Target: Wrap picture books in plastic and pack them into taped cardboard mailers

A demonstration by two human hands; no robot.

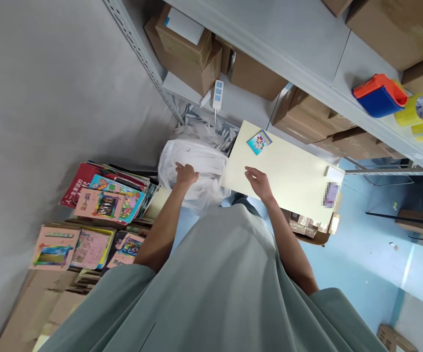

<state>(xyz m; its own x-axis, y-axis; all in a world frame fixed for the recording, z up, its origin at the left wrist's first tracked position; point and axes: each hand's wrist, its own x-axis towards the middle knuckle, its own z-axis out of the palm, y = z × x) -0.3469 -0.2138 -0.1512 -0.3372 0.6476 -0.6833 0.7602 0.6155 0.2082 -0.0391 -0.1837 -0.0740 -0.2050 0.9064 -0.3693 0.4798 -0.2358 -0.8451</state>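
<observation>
My left hand [187,176] hovers over a white plastic bag [192,155], which sits beside the table with pale strips and scraps in and around it. The hand holds nothing that I can see; its fingers are loosely bent and apart. Above the left half of a cream table [288,171] is my right hand [259,183], fingers stretched forward and slightly curved, with nothing visible in it. A small blue booklet [259,142] with a cartoon cover lies flat near the table's far left corner, a little beyond the right hand and apart from it.
Stacked books [104,195] stand at my left along the wall. A metal shelf [262,29] with cardboard boxes [258,76] runs ahead. It also carries a power strip [217,95], an orange-blue tape dispenser [380,95] and yellow tape rolls [414,110]. A blurred-out purple item [330,194] lies at the table's right end.
</observation>
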